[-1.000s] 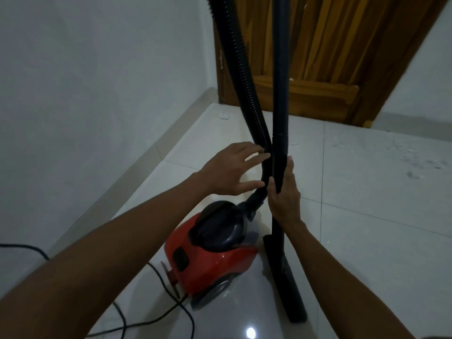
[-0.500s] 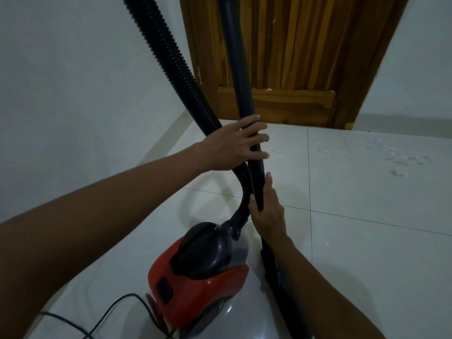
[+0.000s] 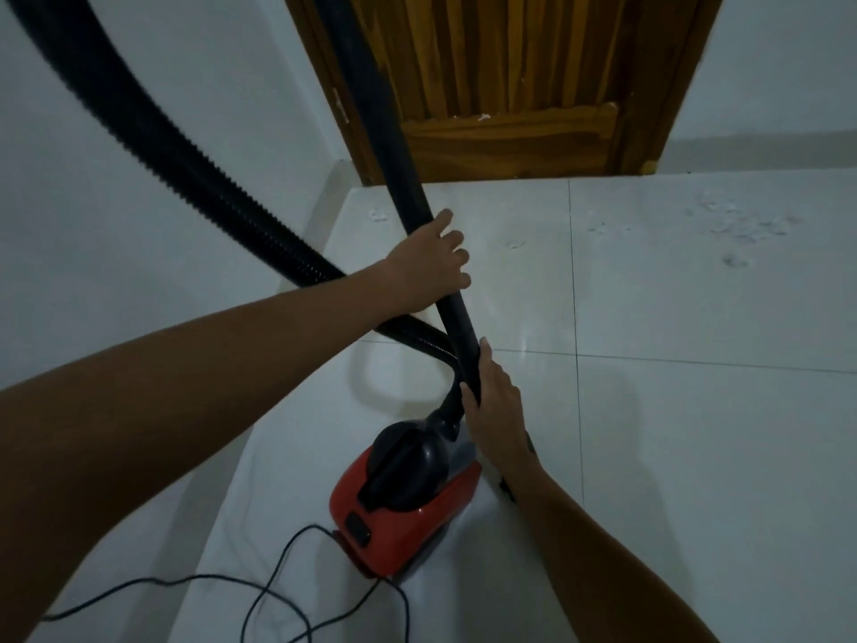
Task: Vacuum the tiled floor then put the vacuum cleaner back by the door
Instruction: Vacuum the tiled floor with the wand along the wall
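Note:
A red and black canister vacuum cleaner (image 3: 408, 508) stands on the white tiled floor (image 3: 672, 457) close to the left wall. Its ribbed black hose (image 3: 162, 146) arcs up and out of frame at the top left. The straight black wand (image 3: 394, 146) leans from the top centre down to the right of the canister. My left hand (image 3: 429, 266) is wrapped around the wand at mid height. My right hand (image 3: 494, 406) grips the wand lower down, just above the canister. The wand's floor end is hidden behind my right forearm.
A brown wooden door (image 3: 505, 81) stands shut straight ahead. White crumbs of debris (image 3: 737, 229) lie scattered on the tiles at the far right, a few more near the door corner. The black power cord (image 3: 278, 591) loops across the floor below the canister.
My left hand has slid from the hose onto the wand and closed around it. The view has drawn nearer to the door, and the hose has swung out to the left.

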